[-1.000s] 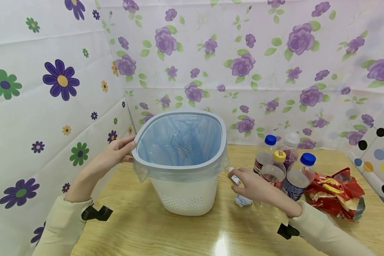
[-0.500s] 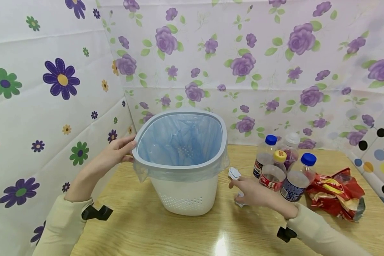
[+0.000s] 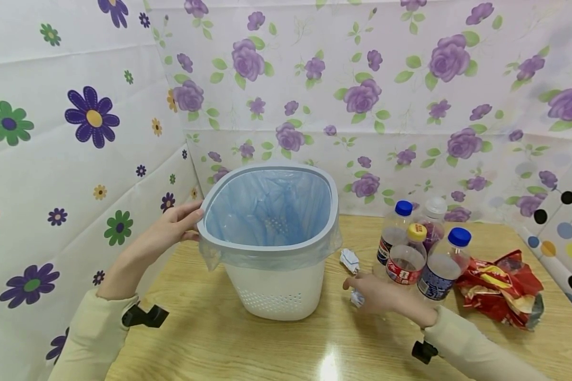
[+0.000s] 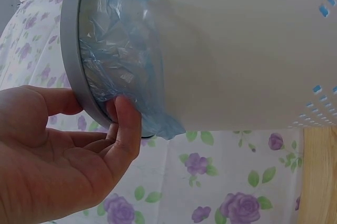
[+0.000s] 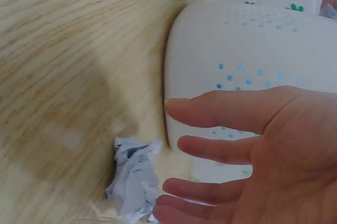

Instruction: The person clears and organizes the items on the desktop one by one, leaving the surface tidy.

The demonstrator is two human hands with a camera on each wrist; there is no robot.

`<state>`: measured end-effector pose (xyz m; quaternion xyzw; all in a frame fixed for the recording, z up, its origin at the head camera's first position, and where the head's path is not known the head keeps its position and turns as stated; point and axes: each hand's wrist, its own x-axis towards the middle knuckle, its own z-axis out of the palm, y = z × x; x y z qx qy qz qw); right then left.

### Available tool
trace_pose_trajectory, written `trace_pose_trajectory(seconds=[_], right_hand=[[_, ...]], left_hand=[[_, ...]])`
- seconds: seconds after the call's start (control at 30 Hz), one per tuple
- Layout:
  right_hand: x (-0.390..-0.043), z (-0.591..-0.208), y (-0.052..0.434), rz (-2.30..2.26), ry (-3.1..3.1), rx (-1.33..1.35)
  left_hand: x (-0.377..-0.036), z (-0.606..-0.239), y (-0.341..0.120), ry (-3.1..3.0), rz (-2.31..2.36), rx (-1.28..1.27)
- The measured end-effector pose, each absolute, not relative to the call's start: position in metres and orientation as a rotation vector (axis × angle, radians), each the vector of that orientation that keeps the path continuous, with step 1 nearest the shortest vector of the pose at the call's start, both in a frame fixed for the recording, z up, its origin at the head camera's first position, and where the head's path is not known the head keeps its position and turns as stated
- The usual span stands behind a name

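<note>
My left hand (image 3: pixel 178 225) holds the side rim of a white trash can (image 3: pixel 278 296). In the left wrist view, its thumb lies on the grey rim (image 4: pixel 68 34) and its fingers curl under at the blue bag (image 4: pixel 124 66) folded over it. My right hand (image 3: pixel 378 293) hovers low over the table to the can's right, fingers extended. Beneath it is a crumpled paper (image 3: pixel 357 299), partly covered by the hand; another crumpled paper (image 3: pixel 349 260) lies just beyond. In the right wrist view the fingers point toward one crumpled paper (image 5: pixel 134 176); whether they touch it, I cannot tell.
Several plastic bottles (image 3: pixel 438 275) stand grouped just right of my right hand. Beyond them lies a crumpled red snack bag (image 3: pixel 500 288). Flowered sheets (image 3: pixel 286 95) hang behind and to the left of the wooden table (image 3: pixel 209 338).
My right hand has drawn back slightly toward me, uncovering the farther crumpled paper and covering more of the nearer one. The left hand and the trash can stay put.
</note>
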<state>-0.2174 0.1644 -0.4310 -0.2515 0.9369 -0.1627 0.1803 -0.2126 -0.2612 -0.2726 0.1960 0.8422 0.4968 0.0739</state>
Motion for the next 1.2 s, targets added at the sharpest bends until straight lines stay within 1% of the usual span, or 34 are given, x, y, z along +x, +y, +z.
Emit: trace_pose_trajectory(seconds=[0.27,0.63,1.2], right_hand=[[-0.215,-0.44,0.162,-0.358,2.697,-0.703],[-0.21,-0.448,0.157,-0.415,2.717,-0.703],[-0.212,-0.45,0.154,-0.345,2.681,-0.616]], left_hand=[[-0.213,-0.273,-0.261,2.507,1.515,0.592],[-0.214,-0.274,-0.262,2.512,1.515,0.58],[-0.214,-0.275,-0.262,2.494,1.534,0.588]])
